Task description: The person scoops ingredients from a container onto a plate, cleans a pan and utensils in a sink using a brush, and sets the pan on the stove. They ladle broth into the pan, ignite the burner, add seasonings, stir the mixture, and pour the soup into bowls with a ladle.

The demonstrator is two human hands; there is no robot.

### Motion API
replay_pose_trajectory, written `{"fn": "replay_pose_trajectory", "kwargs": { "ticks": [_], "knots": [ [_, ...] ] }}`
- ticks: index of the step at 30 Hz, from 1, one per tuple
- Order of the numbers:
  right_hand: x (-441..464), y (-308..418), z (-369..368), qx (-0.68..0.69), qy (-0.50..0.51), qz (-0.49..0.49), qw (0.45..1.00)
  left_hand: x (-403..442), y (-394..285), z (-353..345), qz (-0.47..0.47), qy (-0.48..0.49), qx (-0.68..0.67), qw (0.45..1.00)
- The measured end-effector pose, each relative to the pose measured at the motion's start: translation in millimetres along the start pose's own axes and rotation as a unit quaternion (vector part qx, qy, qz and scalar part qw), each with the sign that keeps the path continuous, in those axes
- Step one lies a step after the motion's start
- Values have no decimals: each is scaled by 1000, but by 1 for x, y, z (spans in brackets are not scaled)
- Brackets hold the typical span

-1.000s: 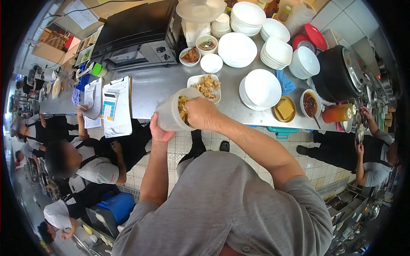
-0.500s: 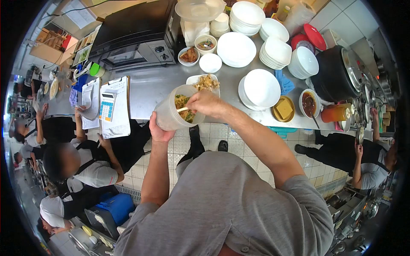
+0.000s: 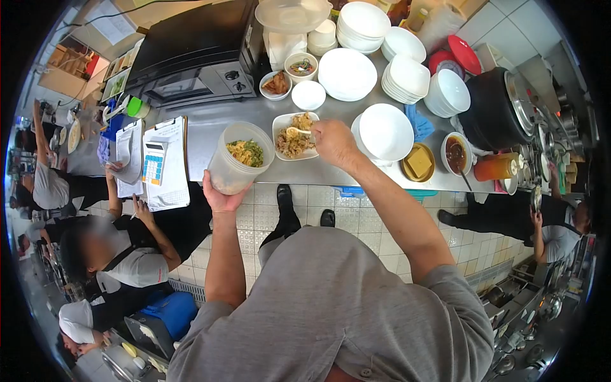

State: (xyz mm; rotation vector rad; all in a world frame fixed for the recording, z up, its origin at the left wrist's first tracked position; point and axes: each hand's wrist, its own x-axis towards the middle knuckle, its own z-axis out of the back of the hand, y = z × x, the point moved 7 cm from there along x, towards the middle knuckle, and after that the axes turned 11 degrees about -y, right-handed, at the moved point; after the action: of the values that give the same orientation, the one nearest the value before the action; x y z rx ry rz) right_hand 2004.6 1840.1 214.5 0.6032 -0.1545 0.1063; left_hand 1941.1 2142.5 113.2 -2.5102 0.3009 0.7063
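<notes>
On steel kitchen counter point(image 3: 235, 113), food dish point(image 3: 282, 123)

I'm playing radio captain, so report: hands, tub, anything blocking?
Left hand holds tub of food. Right hand holds spoon over white dish. Nothing visible between tub and dish.

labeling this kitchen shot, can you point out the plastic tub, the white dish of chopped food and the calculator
Plastic tub point(image 3: 230, 172): head view, on its side wall below the rim.
White dish point(image 3: 280, 121): head view, on its bare upper-left corner.
Calculator point(image 3: 153, 164): head view, middle of its face.
</notes>
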Motion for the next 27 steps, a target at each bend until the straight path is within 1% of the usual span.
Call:
{"fn": "replay_pose_trajectory", "kwargs": {
  "ticks": [1,3,4,6,7,8,9,10,12,13,15,16,18,19,20,21,22,23,25,26,27],
  "knots": [
    [1,2,-3,0,1,0,1000,0,-1,4,-5,-10,1,1000],
    [2,10,-2,-56,-37,51,996,1,0,12,-10,-21,3,1000],
    [3,10,-3,-56,-37,51,996,2,2,15,-3,-14,-1,1000],
    [8,20,5,-55,-101,78,990,2,2,16,1,-9,-6,1000],
    [7,23,5,-52,-100,81,990,3,3,14,6,10,-6,1000],
    [5,39,22,-8,-139,102,985,2,5,12,10,28,-9,1000],
    [0,54,37,37,-175,120,977,3,5,13,5,24,-11,1000],
    [-5,68,43,40,-171,123,977,5,5,10,1,38,-22,999],
    [-21,110,45,113,-144,224,957,8,4,8,-3,52,-32,998],
    [-22,118,34,113,-146,223,957,9,5,4,1,71,-17,997],
    [-21,127,-13,-8,-42,199,979,9,10,-8,17,113,-1,993],
    [-18,127,-24,-10,-45,196,979,10,13,-13,20,117,1,993],
    [-8,116,-45,22,44,102,994,16,15,-18,26,98,4,995],
    [-9,113,-48,46,49,96,993,19,15,-17,28,99,5,995],
    [-11,110,-50,45,47,94,993,24,15,-14,17,81,27,996],
    [-16,108,-58,60,68,104,990,28,16,-11,6,63,48,997],
    [-19,107,-64,75,89,114,987,28,18,-10,8,64,47,997],
    [-18,105,-66,74,89,113,987,20,18,-19,12,74,29,997],
    [-14,96,-68,161,85,47,982,12,19,-25,19,86,13,996],
    [-12,98,-67,161,83,45,982,11,19,-25,21,81,17,996],
    [-13,97,-74,187,145,5,972,11,19,-24,23,75,21,997]
  ]
}}
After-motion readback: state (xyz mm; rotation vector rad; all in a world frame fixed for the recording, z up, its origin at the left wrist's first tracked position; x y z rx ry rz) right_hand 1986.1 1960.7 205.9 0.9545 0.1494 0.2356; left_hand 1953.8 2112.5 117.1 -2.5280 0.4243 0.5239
